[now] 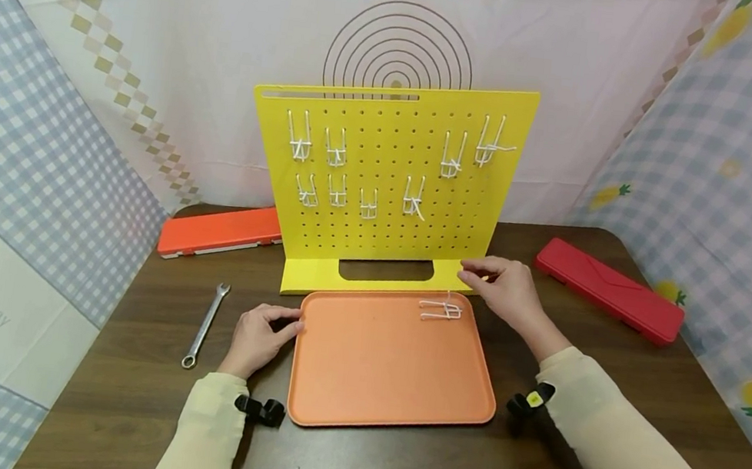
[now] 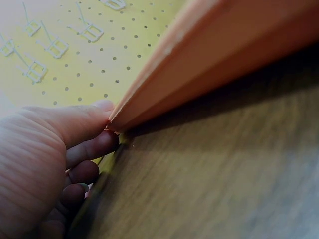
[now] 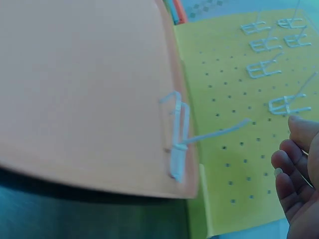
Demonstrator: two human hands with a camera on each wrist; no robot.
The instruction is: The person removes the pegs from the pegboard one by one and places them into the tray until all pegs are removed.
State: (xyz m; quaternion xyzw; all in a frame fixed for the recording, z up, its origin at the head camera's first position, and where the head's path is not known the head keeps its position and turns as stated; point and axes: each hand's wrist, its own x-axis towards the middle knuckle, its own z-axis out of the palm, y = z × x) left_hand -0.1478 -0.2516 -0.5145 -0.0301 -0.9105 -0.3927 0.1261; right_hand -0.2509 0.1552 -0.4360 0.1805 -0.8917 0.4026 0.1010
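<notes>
An orange tray (image 1: 389, 367) lies on the table before a yellow pegboard (image 1: 387, 135). My left hand (image 1: 261, 341) pinches the tray's left rim; in the left wrist view, the thumb (image 2: 84, 119) is at the rim's edge with the index finger just below. One white wire hook (image 1: 442, 309) lies in the tray's far right corner, its long prong sticking out in the right wrist view. Near the right end of the pegboard's base, beyond that corner, my right hand (image 1: 505, 289) hovers with loosely bent fingers and holds nothing. Several white hooks (image 1: 413, 196) hang on the pegboard.
A silver wrench (image 1: 205, 327) lies left of my left hand. Behind it, an orange-red case (image 1: 219, 232) sits partly behind the pegboard. A dark red case (image 1: 609, 290) lies to the right of my right hand. Patterned cloth (image 1: 234, 9) hangs around the table.
</notes>
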